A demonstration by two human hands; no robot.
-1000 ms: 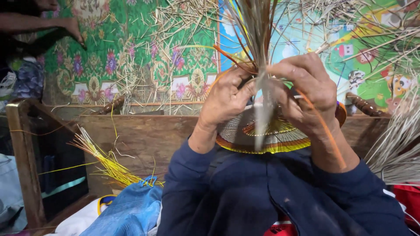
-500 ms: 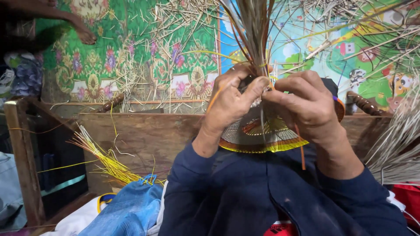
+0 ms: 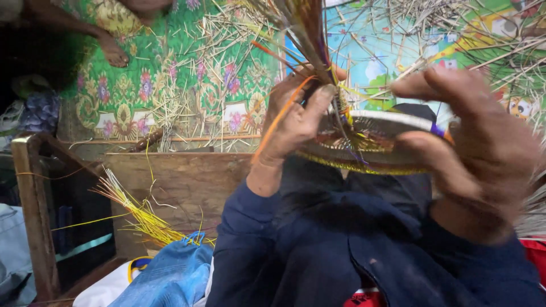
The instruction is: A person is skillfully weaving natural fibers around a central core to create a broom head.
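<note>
Fingers of the left hand (image 3: 296,122) are pinched on an orange strip (image 3: 278,122) beside the bundle of straws (image 3: 310,28), its top cut off. A round woven disc (image 3: 369,142) is gripped at its edge by the blurred right hand (image 3: 483,148), partly hidden behind both hands.

Matt woven-fibre disc (image 3: 369,142) with glossy yellow edging, dry stiff straw strands (image 3: 307,28) rising above the disc, rough unfinished wooden board (image 3: 176,182) left of the disc, soft blue denim cloth (image 3: 170,273) below the board
</note>
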